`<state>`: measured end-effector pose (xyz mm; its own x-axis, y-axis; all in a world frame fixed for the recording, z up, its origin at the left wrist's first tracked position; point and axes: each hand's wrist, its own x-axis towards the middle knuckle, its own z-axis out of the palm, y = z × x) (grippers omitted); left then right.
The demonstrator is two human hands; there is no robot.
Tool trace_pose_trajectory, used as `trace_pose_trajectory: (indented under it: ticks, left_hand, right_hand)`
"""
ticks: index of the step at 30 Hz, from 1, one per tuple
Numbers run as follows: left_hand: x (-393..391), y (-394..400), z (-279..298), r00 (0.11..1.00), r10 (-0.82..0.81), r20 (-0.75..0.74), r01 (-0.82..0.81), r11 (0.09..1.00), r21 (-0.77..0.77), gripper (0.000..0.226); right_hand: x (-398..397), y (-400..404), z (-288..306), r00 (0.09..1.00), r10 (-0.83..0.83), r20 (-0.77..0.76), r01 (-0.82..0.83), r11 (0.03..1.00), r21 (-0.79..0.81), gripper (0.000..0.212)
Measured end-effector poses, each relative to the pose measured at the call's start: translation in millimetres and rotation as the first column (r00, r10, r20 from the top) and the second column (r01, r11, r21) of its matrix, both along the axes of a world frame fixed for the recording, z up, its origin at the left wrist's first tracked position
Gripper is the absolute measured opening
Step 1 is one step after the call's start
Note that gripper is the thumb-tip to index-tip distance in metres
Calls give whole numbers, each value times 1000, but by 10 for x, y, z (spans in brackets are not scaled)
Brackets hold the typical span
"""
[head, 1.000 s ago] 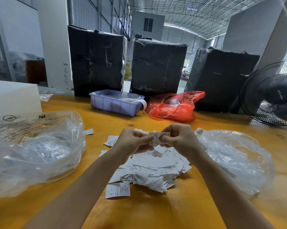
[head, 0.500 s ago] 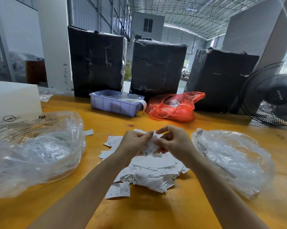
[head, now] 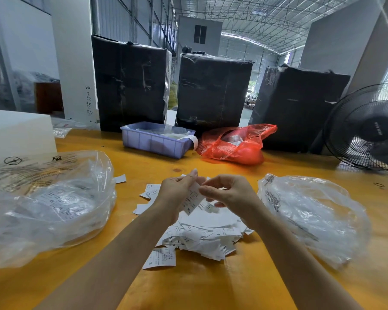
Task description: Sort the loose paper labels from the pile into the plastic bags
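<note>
Label sorting, mid-pick

Left hand [head: 177, 191] pinches an XL label [head: 192, 201] above the pile [head: 202, 233]; right hand [head: 231, 193] grip is narrow, fingers curled, pinching the label's edge I think.

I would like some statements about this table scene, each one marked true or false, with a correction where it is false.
1. The left hand holds a label marked XL. True.
2. The pile of labels lies inside the purple tray. False: the pile lies on the yellow table, between the two clear plastic bags.
3. The clear bag on the left already has labels inside. True.
4. The red bag is in front of the pile, nearest the person. False: it lies behind the pile, beside the purple tray.
5. A black fan stands at the right edge of the table. True.
6. The right hand rests flat on the table. False: it is raised above the pile, fingers curled.
</note>
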<state>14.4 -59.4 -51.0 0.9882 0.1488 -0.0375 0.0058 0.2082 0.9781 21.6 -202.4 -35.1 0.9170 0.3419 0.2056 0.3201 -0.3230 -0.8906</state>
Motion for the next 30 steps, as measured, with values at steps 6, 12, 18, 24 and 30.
trace_pose_trajectory:
  ticks: [6, 12, 18, 24, 30]
  left_hand:
    - [-12, 21, 41, 991, -117, -62, 119, 992, 29, 28]
    - [-24, 100, 82, 977, -197, -85, 205, 973, 105, 32]
    - [8, 154, 113, 980, -175, -92, 182, 980, 76, 5]
    - [-73, 503, 385, 996, -70, -53, 85, 916, 392, 6]
    - [-239, 1680, 578, 852, 509, 125, -293, 264, 919, 11]
  right_hand:
    - [18, -68, 46, 986, -48, -157, 71, 987, 147, 5]
    - [15, -132, 110, 971, -126, -206, 179, 947, 265, 14]
    - [18, -143, 144, 976, -130, -176, 184, 924, 336, 19]
    - [73, -339, 225, 962, -270, 26, 268, 961, 73, 12]
    - [256, -895, 300, 915, -387, 115, 373, 703, -605, 17]
